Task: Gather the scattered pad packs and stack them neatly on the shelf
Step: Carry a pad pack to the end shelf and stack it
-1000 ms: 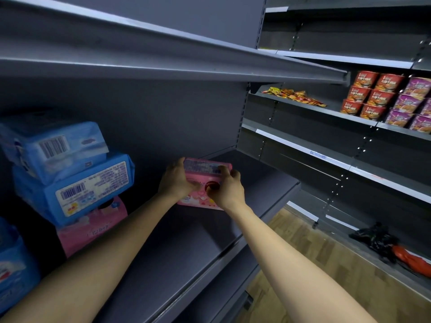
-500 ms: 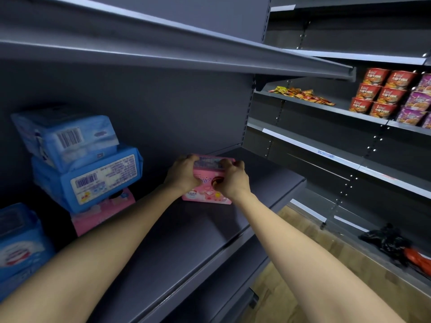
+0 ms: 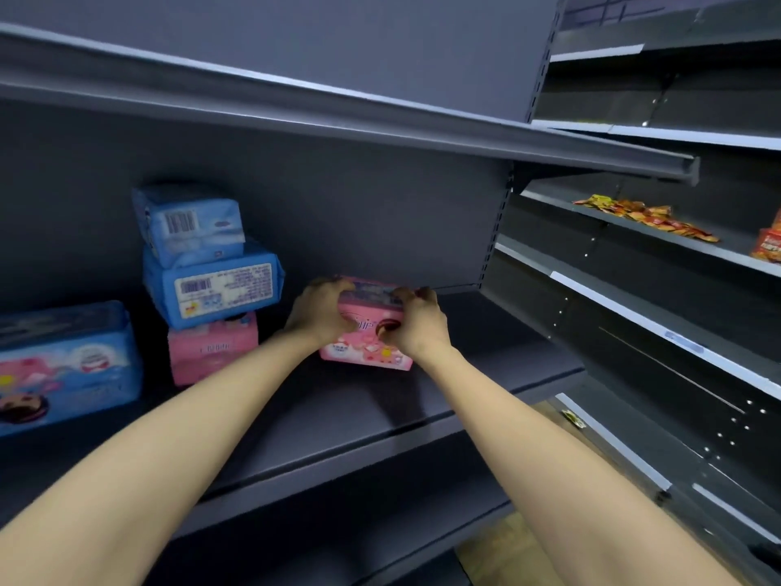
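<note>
A pink pad pack (image 3: 367, 352) stands on the grey shelf (image 3: 380, 399) near the back wall. My left hand (image 3: 320, 314) grips its left end and my right hand (image 3: 416, 324) grips its right end, fingers curled over the top. To the left stands a stack: a small pale-blue pack (image 3: 190, 224) on top, a blue pack with a barcode label (image 3: 215, 285) under it, and a pink pack (image 3: 213, 348) at the bottom. A large blue pack (image 3: 63, 365) lies at the far left of the shelf.
Another shelf (image 3: 338, 120) hangs close overhead. The bay to the right holds yellow-orange sachets (image 3: 642, 215) and a red noodle cup (image 3: 769, 247) at the frame edge. Wooden floor (image 3: 498, 551) shows below.
Both hands have carried the pink pack further in towards the back wall and it now rests on the shelf. The view has shifted, bringing the stack and the large blue pack more into frame.
</note>
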`<state>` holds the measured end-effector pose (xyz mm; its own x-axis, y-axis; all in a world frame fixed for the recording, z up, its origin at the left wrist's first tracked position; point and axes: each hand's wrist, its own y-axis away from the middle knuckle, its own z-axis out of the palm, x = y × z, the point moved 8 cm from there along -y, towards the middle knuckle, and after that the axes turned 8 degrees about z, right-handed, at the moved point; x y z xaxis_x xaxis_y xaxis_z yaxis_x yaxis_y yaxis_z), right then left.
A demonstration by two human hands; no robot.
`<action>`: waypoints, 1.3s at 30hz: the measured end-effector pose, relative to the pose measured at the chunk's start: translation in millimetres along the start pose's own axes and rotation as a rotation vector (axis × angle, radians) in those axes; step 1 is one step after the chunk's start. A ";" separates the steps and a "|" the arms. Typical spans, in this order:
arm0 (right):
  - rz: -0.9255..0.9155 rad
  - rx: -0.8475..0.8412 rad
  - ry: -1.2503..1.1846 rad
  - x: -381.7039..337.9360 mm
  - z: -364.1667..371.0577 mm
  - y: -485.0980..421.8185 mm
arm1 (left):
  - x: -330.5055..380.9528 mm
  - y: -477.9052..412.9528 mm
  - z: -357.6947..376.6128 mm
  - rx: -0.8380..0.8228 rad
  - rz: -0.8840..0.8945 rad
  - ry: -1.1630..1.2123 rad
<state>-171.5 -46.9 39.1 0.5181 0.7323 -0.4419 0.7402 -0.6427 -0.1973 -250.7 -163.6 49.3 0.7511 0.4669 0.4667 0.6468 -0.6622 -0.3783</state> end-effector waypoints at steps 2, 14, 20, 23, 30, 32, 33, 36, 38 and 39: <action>-0.064 -0.011 -0.004 -2.2 -2.3 7.1 | 2.5 13.5 -3.7 0.036 -0.054 -0.012; -0.409 -0.247 -0.147 -60.6 21.6 100.2 | -4.7 157.9 -57.2 0.228 -0.400 -0.140; -0.612 -0.348 -0.194 -119.8 41.3 166.7 | -21.5 242.4 -98.6 0.284 -0.597 -0.231; -0.690 -0.392 -0.217 -149.5 49.5 201.0 | -27.7 282.8 -120.2 0.312 -0.683 -0.291; -0.885 -0.494 -0.216 -225.6 74.4 285.7 | -51.2 381.5 -171.2 0.365 -0.887 -0.346; -0.934 -0.520 -0.212 -249.0 82.4 310.8 | -59.9 410.8 -187.0 0.391 -0.943 -0.351; -0.960 -0.532 -0.211 -261.4 86.3 323.7 | -64.5 426.0 -195.6 0.411 -0.969 -0.353; -1.038 -0.566 -0.222 -301.5 97.8 365.8 | -77.4 474.6 -223.7 0.494 -1.047 -0.359; -1.085 -0.596 -0.234 -327.7 105.2 396.0 | -85.4 507.1 -242.1 0.528 -1.094 -0.372; -1.109 -0.611 -0.239 -340.5 109.0 411.3 | -89.3 523.0 -251.4 0.538 -1.117 -0.381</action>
<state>-90.2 -585.1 13.0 -0.5391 0.7072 -0.4575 0.8315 0.5335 -0.1551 -12.8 -698.9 10.7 -0.2936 0.8057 0.5145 0.8490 0.4671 -0.2470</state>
